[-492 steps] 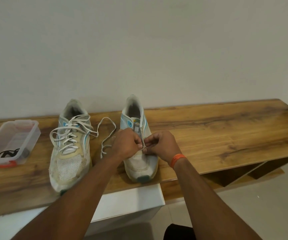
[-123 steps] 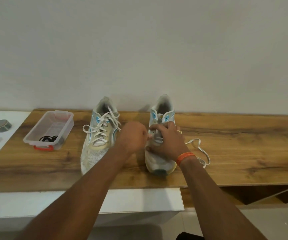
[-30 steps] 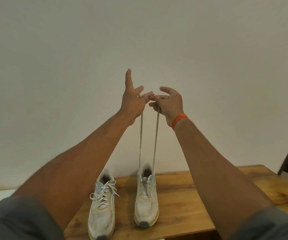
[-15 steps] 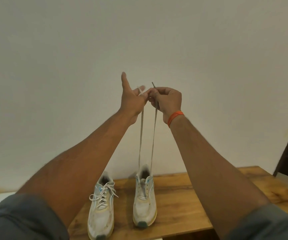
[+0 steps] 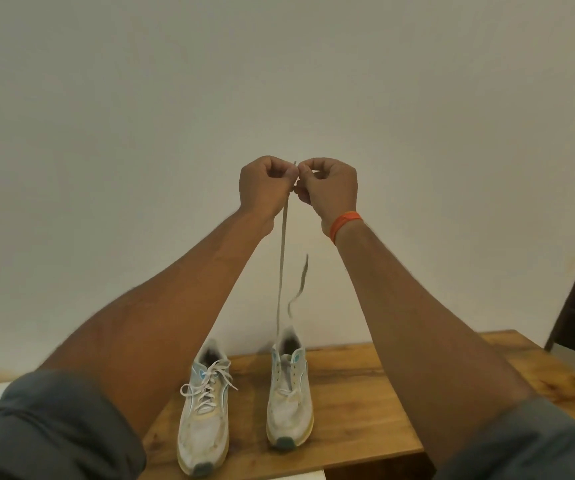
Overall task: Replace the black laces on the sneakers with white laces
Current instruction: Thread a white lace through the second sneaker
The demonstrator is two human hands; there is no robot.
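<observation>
progress looks past halfway: left sneaker (image 5: 206,407) on the table (image 5: 365,410) is fully laced in white. right sneaker (image 5: 290,393) carries its white lace (image 5: 282,251) only through the lowest eyelets, as far as shows. left hand (image 5: 265,185) pinches one strand, drawn taut above; right hand (image 5: 327,187) is curled beside it, its grip on anything unclear; the other strand dangles loose. crisscrossing upward remains.

Both hands raised, left (image 5: 265,188) and right (image 5: 329,188) curled, knuckles together
</observation>
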